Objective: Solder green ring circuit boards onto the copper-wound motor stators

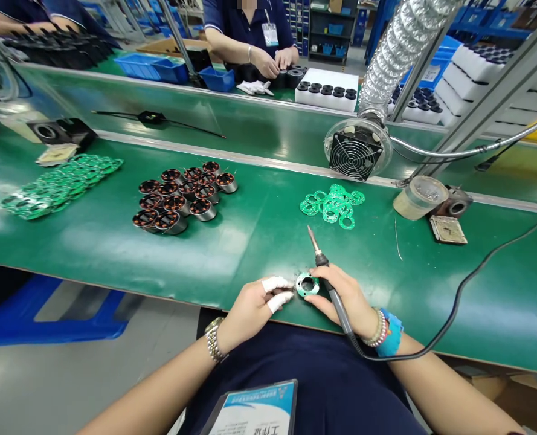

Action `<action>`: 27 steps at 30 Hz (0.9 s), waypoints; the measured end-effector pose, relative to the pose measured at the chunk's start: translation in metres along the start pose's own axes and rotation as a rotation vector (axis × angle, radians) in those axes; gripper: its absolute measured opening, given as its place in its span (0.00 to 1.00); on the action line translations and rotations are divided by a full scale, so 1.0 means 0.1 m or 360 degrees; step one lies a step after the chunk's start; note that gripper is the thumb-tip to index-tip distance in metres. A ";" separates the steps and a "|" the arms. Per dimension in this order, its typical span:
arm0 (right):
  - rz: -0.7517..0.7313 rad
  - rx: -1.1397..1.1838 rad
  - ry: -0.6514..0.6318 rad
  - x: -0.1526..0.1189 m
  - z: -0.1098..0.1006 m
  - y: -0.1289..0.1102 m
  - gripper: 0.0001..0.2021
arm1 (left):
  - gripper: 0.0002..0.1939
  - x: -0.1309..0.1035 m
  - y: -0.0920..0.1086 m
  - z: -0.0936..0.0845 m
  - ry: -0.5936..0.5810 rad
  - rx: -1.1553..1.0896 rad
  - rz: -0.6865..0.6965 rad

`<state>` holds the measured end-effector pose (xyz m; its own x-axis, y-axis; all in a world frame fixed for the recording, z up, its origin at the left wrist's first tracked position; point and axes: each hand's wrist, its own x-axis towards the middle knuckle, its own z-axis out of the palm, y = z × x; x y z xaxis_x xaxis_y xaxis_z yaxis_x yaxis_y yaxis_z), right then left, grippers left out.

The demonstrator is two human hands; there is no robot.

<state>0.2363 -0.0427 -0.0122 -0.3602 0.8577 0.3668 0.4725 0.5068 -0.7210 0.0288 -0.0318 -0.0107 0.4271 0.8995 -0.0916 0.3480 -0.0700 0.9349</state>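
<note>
A ring-shaped green and white circuit board point(299, 290), seemingly on a round part, is between my two hands near the table's front edge. My left hand point(249, 308) has white-wrapped fingertips pinched together at its left side; anything between them is too small to name. With thumb and index finger my right hand point(347, 296) grips the board's right side. A soldering iron point(339, 307) also lies in my right hand, its tip pointing up and away. Behind are loose green ring boards point(336, 204) and several copper-wound cores point(202, 209).
Rows of green boards point(60, 184) lie left. A fan point(355, 156) on a silver duct hangs at the back. Right are a round container point(420, 197), a solder-stained pad point(448, 229) and the iron's black cable point(458, 296). A person works across the bench.
</note>
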 end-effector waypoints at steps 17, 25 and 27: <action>-0.0016 0.0013 0.0012 0.00 0.01 -0.01 0.15 | 0.07 0.10 0.07 0.29 0.0461 0.0239 0.0188; 0.0002 0.0039 0.0002 -0.01 0.02 -0.01 0.14 | 0.14 -0.21 -0.05 0.30 0.0513 0.1221 0.0953; 0.0003 0.0040 -0.0001 -0.01 0.02 -0.02 0.14 | 0.17 -0.26 -0.04 0.25 0.0451 0.1438 0.1023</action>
<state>0.2344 -0.0442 -0.0123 -0.3600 0.8585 0.3653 0.4528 0.5031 -0.7361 0.0376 -0.0655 -0.0208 0.5793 0.6423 0.5019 0.6552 -0.7332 0.1821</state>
